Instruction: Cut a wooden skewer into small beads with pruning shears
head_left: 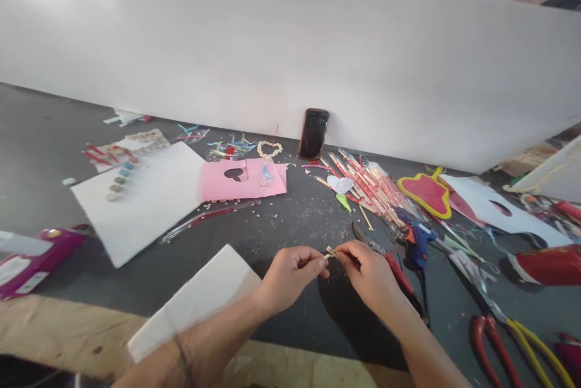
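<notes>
My left hand (290,279) and my right hand (370,276) meet over the dark tabletop, both closed in a pinch. Between their fingertips is a small cream-coloured piece (331,251), too small to tell its kind. Beyond my fingers, pale crumbs (295,224) lie scattered on the table. Red-handled pliers (399,273) rest beside my right hand, partly hidden by it. A white board (204,297) lies under my left forearm.
A phone (313,134) leans on the white partition (290,43). Chopsticks in red wrappers (358,179), a blue glue gun (417,244) and scissors (494,315) lie to the right. Pink card (218,185), a heart-shaped bead ring (269,149) and another white board (140,212) are left of centre.
</notes>
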The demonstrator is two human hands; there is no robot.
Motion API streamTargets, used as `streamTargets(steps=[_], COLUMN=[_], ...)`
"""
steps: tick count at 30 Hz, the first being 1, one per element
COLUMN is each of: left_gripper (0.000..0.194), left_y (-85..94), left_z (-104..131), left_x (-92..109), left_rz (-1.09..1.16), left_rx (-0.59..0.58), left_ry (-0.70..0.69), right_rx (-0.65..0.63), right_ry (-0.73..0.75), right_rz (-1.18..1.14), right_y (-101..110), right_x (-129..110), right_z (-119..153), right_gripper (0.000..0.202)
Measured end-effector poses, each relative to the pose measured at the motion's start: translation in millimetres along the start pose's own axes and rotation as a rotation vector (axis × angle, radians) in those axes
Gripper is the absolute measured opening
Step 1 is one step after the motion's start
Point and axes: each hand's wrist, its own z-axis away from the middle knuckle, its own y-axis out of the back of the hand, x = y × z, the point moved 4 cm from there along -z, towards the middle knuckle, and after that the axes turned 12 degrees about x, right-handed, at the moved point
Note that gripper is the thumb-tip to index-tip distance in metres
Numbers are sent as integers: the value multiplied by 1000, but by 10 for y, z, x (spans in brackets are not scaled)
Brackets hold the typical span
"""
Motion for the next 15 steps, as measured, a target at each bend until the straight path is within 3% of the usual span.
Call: streamTargets(steps=[5,9,15], left_gripper=[29,30,31], left_y=[20,23,11], left_z=[-17,-14,18], left_x=[4,12,14], left_rz=[29,45,41], left_rx=[11,22,-3], left_ry=[1,17,34], right_rx=[-24,-31,76], right_ry=[21,32,-51], right_rz=[84,152,393], right_y=[48,285,760], right_x=[-27,-95,306], right_z=[-21,14,321], right_gripper=[25,28,24])
